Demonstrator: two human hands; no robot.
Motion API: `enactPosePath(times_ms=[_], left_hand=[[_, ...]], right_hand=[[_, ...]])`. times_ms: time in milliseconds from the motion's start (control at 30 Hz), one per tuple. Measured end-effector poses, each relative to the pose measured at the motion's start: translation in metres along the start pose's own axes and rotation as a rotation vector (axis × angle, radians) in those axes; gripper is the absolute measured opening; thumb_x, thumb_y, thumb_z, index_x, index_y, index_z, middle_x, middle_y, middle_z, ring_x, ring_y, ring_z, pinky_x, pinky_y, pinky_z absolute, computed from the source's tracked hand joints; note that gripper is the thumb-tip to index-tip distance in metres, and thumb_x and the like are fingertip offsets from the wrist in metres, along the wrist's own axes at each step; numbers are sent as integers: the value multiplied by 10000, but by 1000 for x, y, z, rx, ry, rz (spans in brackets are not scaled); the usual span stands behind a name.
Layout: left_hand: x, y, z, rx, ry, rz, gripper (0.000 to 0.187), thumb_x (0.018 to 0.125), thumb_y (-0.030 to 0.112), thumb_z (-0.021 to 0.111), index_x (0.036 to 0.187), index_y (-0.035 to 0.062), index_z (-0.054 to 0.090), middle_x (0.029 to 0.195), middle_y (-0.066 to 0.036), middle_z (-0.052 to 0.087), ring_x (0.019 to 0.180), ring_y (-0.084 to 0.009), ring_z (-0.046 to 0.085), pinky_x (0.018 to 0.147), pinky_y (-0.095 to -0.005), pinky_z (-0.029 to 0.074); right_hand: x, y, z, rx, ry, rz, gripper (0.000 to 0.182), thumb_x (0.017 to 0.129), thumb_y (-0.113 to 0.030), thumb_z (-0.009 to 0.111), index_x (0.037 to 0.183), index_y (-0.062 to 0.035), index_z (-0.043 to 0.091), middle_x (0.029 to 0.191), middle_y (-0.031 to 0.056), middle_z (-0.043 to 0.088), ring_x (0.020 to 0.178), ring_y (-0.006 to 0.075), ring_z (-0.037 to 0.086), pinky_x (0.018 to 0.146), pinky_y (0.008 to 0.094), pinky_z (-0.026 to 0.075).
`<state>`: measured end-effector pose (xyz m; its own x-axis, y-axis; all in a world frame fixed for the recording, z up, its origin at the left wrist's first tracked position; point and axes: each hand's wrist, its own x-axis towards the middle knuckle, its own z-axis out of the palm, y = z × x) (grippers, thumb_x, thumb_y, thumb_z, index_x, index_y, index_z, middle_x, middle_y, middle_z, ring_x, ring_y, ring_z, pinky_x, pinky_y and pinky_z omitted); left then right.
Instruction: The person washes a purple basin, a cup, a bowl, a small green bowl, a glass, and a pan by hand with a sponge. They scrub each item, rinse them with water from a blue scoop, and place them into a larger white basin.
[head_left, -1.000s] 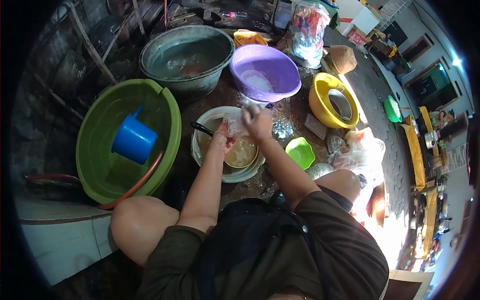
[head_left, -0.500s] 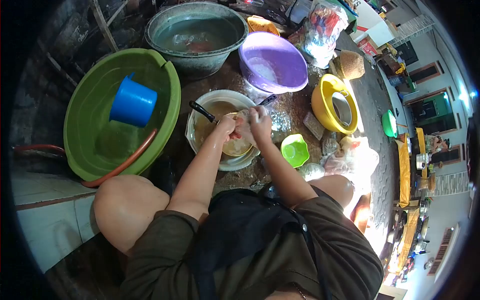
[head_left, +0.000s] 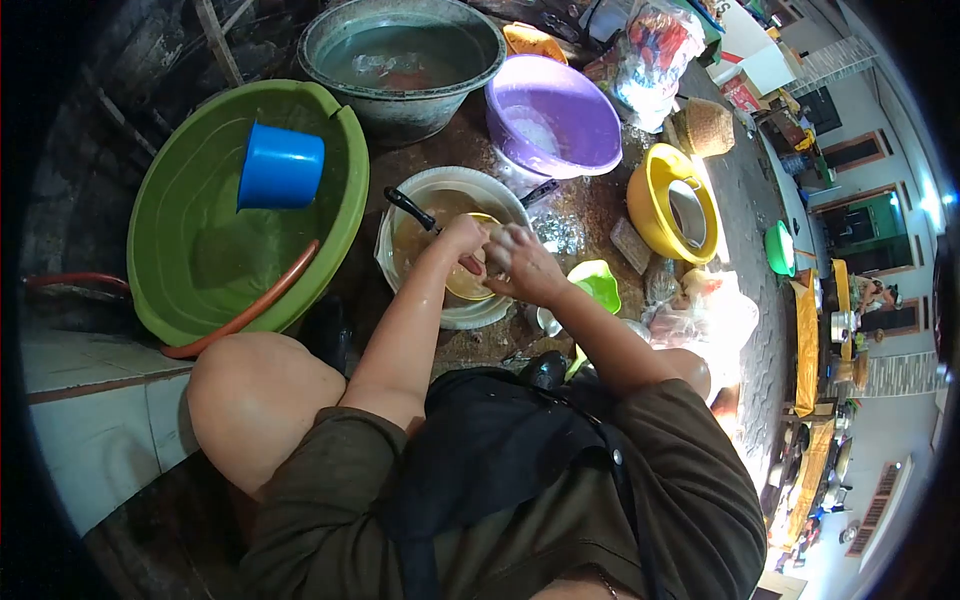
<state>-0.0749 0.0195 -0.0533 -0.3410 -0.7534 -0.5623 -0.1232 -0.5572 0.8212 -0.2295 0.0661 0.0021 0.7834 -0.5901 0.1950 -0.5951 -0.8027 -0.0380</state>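
Observation:
A white basin point(head_left: 392, 262) of cloudy water stands on the wet floor in front of me. Above it, my left hand point(head_left: 464, 242) is closed with curled fingers; what is in them is hidden. Under both hands lies a yellow-rimmed dish point(head_left: 468, 291) in the water. My right hand point(head_left: 530, 268) is beside the left one, over the basin's right side, its fingers smeared by motion. One black handle point(head_left: 408, 208) sticks up at the basin's upper left, and a second dark handle point(head_left: 540, 193) rests at its upper right rim.
At left is a green tub point(head_left: 180, 240) with a blue dipper point(head_left: 282, 170) and an orange hose point(head_left: 262, 310). Behind stand a grey tub point(head_left: 405, 112) and a purple basin point(head_left: 590, 120). To the right are a yellow basin point(head_left: 645, 215), a green bowl point(head_left: 598, 287) and plastic bags point(head_left: 710, 315).
My right hand has turned and shifted slightly, its forearm now lower across the green bowl. The view has moved a little, and the blue dipper has tipped in the green tub.

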Motion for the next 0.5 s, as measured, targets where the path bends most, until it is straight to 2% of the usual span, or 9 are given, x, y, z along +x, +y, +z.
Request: enactPosePath(times_ms=[67,133,200,267,300,333,400,467,500], left_hand=[[-7,4,16,56,41,-36,284,874,99,473,1046,-112,551,807,-214,643,604,-358,648,454,-440,534],[-1,3,23,556,28,99,215,836,96,534,911,-99,582,788,-246,619,561,-316,648,424,-383,514],[9,-2,22,690,41,105,254,846,174,562,883,-71,619,807,-201,639,612,-260,658,464,-377,513],[29,-21,9,298,-86,388,309,848,274,574,981,3,638,842,-123,661,726,-220,654,587,-370,526],[15,-14,2,54,-136,111,401,860,400,558,1114,93,607,912,-50,666,830,-209,632,741,-359,495],[8,-15,2,56,-138,112,401,860,400,558,1114,93,607,912,-50,666,830,-209,632,741,-359,495],[-1,-16,3,-198,225,-29,450,869,475,526,1190,162,558,934,-18,661,813,-191,637,735,-322,496],[29,-51,-8,-273,186,-134,533,862,522,506,1249,155,483,1057,-75,622,865,-214,630,711,-360,523],[30,-59,-13,-520,29,-100,569,854,522,517,1252,118,459,1098,-111,593,910,-238,615,735,-397,521]], right_hand=[[-13,1,21,2,-183,31,267,755,-240,609,971,-86,582,1044,120,559,1078,303,464,944,407,360],[-21,4,45,-95,-270,104,212,755,-192,579,933,-82,617,1022,142,583,1058,307,496,926,403,381],[-18,4,50,52,-386,243,168,751,-137,551,870,-47,628,970,170,604,1004,318,540,893,405,407],[-15,3,47,275,-288,430,177,740,-96,542,892,-25,601,935,197,610,966,328,564,872,409,424],[-13,2,45,276,-286,430,177,740,-96,542,892,-25,601,935,197,610,966,328,564,872,409,424],[-12,1,42,205,-178,542,231,736,-105,566,952,-28,590,975,208,596,990,351,547,883,412,427],[-9,0,36,128,-65,654,293,733,-115,590,1013,-31,579,1015,218,582,1015,375,530,895,416,430],[-7,-10,36,108,5,281,339,732,-109,589,1064,-47,556,1098,205,548,1074,391,487,945,440,389],[-1,-14,40,99,-80,123,399,733,-71,558,1129,-40,525,1146,199,517,1128,396,447,989,462,342]])
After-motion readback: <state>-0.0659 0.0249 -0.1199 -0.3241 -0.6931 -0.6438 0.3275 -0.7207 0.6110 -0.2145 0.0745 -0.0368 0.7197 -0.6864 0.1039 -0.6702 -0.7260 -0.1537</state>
